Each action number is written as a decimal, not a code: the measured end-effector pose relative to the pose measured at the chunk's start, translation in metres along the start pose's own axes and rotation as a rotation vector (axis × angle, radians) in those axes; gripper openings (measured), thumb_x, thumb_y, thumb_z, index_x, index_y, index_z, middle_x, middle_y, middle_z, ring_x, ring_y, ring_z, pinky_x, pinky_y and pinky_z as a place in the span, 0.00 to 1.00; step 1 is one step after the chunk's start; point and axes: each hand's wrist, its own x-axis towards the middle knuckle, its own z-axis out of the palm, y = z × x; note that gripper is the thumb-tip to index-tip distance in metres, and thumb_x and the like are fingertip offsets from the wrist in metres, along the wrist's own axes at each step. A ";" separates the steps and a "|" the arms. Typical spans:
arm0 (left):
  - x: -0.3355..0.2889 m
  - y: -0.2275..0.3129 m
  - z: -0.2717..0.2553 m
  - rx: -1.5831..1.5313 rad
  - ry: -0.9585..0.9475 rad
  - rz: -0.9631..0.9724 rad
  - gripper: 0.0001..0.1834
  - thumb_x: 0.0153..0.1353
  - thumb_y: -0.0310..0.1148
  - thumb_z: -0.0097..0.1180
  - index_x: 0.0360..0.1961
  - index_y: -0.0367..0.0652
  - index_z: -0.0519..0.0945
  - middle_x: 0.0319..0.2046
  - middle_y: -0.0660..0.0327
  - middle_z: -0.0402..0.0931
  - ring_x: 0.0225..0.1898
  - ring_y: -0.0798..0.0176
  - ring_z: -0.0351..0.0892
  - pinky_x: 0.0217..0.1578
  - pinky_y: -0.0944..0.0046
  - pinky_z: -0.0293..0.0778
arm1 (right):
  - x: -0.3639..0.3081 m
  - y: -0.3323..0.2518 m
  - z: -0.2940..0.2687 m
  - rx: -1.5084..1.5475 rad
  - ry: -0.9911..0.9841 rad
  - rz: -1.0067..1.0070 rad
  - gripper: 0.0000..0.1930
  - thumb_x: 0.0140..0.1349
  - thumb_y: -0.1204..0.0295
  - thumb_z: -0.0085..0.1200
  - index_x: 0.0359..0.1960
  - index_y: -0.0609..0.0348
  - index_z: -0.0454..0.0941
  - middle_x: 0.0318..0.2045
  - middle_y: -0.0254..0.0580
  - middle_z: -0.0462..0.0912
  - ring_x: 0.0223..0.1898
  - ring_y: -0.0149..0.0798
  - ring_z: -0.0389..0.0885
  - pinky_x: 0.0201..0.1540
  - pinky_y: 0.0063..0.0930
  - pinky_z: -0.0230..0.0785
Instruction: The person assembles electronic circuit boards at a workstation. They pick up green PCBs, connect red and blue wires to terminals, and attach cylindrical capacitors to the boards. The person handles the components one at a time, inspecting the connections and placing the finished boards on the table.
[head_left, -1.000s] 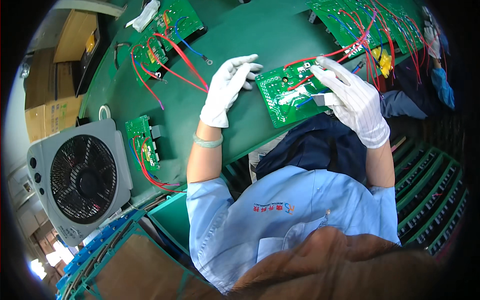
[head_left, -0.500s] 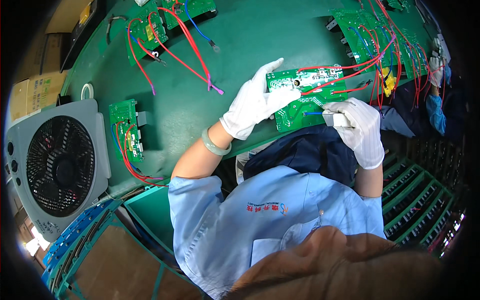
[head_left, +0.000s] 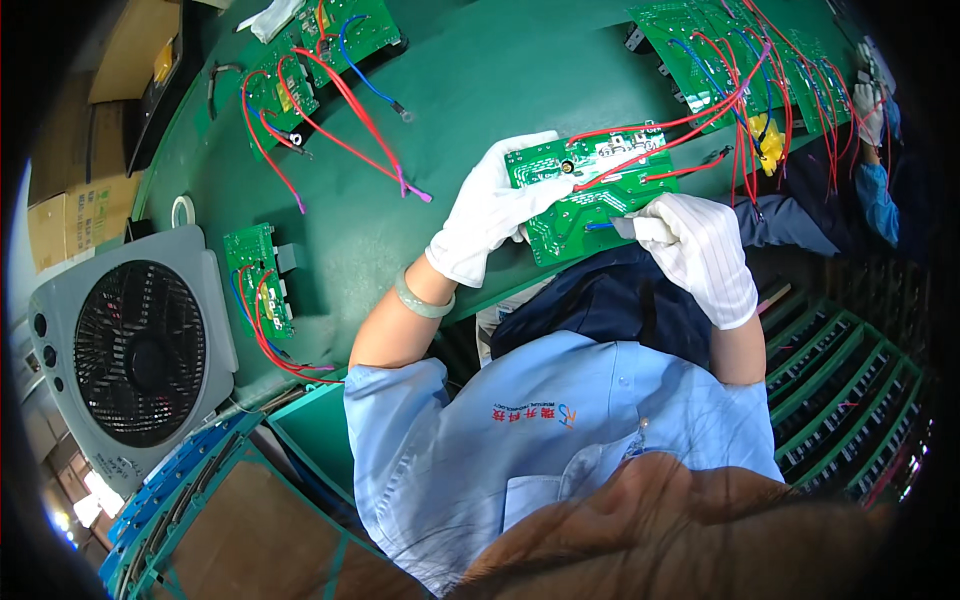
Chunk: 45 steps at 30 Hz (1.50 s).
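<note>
A green circuit board (head_left: 560,222) with red wires lies tilted between my white-gloved hands, over the near edge of the table. My left hand (head_left: 487,215) grips the board's left side, its thumb laid across the top face and the other fingers partly hidden behind. At the board's lower right, my right hand (head_left: 695,258) is closed with bent fingers around the end of a short blue wire (head_left: 598,226). A small grey piece shows at those fingertips; I cannot make out what it is. The long red wires (head_left: 690,125) run off the board toward the right.
More wired boards lie at the far left (head_left: 345,40), far right (head_left: 690,55) and near left (head_left: 258,270) of the green table (head_left: 460,90). A grey box fan (head_left: 135,355) stands left. Beyond the right-hand boards are a co-worker's gloved hand (head_left: 868,115) and sleeve. A slatted green rack (head_left: 850,400) stands lower right.
The view has turned slightly. The board and both hands sit a little further left in the picture. My right hand's fingers have shifted at the blue wire; my left hand keeps its grip.
</note>
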 end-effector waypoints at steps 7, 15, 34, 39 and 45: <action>0.009 -0.007 -0.017 -0.044 -0.105 0.012 0.26 0.72 0.44 0.43 0.59 0.30 0.68 0.24 0.60 0.79 0.16 0.73 0.75 0.13 0.78 0.69 | -0.009 0.009 -0.010 -0.265 0.224 0.041 0.19 0.41 0.63 0.71 0.35 0.58 0.82 0.26 0.41 0.81 0.26 0.44 0.79 0.29 0.33 0.70; 0.008 -0.006 -0.014 0.032 -0.066 0.043 0.27 0.74 0.46 0.38 0.54 0.29 0.71 0.23 0.58 0.78 0.17 0.70 0.77 0.16 0.76 0.72 | -0.020 0.044 -0.003 0.004 0.457 0.184 0.19 0.52 0.67 0.66 0.46 0.59 0.81 0.38 0.46 0.83 0.42 0.44 0.82 0.43 0.33 0.75; 0.011 -0.011 -0.045 0.116 0.146 0.199 0.21 0.73 0.44 0.42 0.48 0.33 0.75 0.46 0.57 0.80 0.41 0.68 0.80 0.43 0.69 0.76 | -0.036 0.011 0.037 0.736 0.002 0.616 0.13 0.60 0.66 0.62 0.27 0.65 0.78 0.24 0.38 0.79 0.27 0.27 0.75 0.33 0.23 0.68; 0.010 -0.013 -0.046 0.099 0.155 0.185 0.21 0.73 0.44 0.42 0.47 0.34 0.75 0.47 0.56 0.80 0.42 0.68 0.80 0.44 0.68 0.76 | -0.028 -0.003 0.029 0.213 0.360 0.273 0.28 0.48 0.62 0.70 0.50 0.59 0.78 0.46 0.44 0.81 0.43 0.40 0.82 0.44 0.30 0.76; 0.009 -0.010 -0.046 0.221 0.122 0.246 0.21 0.74 0.43 0.39 0.47 0.33 0.75 0.47 0.56 0.80 0.42 0.68 0.80 0.44 0.69 0.76 | 0.003 0.007 -0.003 0.017 0.175 -0.023 0.39 0.47 0.50 0.65 0.62 0.51 0.71 0.58 0.43 0.74 0.52 0.45 0.79 0.44 0.31 0.76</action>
